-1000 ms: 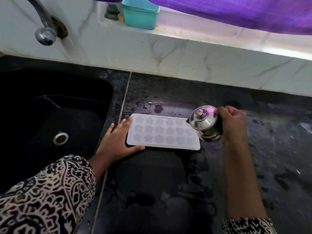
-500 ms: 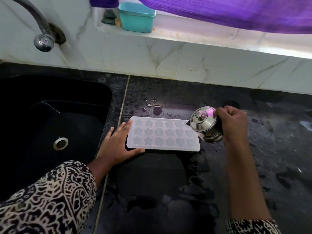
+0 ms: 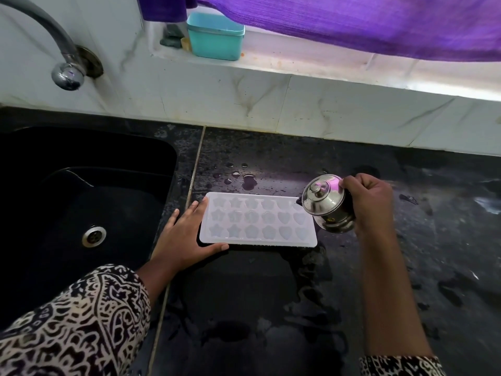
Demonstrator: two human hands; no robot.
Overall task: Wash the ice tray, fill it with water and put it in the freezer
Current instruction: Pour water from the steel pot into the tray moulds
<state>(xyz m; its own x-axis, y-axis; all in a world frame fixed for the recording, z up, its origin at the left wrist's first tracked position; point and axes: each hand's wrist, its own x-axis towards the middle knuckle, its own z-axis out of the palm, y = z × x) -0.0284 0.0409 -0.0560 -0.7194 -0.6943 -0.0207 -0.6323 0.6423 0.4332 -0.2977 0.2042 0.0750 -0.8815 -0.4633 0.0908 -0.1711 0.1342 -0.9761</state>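
A translucent white ice tray (image 3: 257, 219) with star and heart moulds lies flat on the wet black counter (image 3: 257, 294), just right of the sink. My left hand (image 3: 187, 240) rests against the tray's left end, thumb along its front edge, fingers spread. My right hand (image 3: 371, 204) grips a small lidded steel pot (image 3: 326, 203), tilted toward the tray's right end, with its spout over the far right corner. Whether water is running out of it is unclear.
A black sink (image 3: 81, 213) with a steel drain lies to the left, under a tap (image 3: 66, 74) on the marble wall. Water drops (image 3: 244, 177) lie behind the tray. A teal box (image 3: 215, 36) stands on the window ledge under a purple curtain (image 3: 352, 20).
The view has tipped slightly, so the tray and both hands sit lower in the frame. Hands, tray and pot keep the same positions relative to each other.
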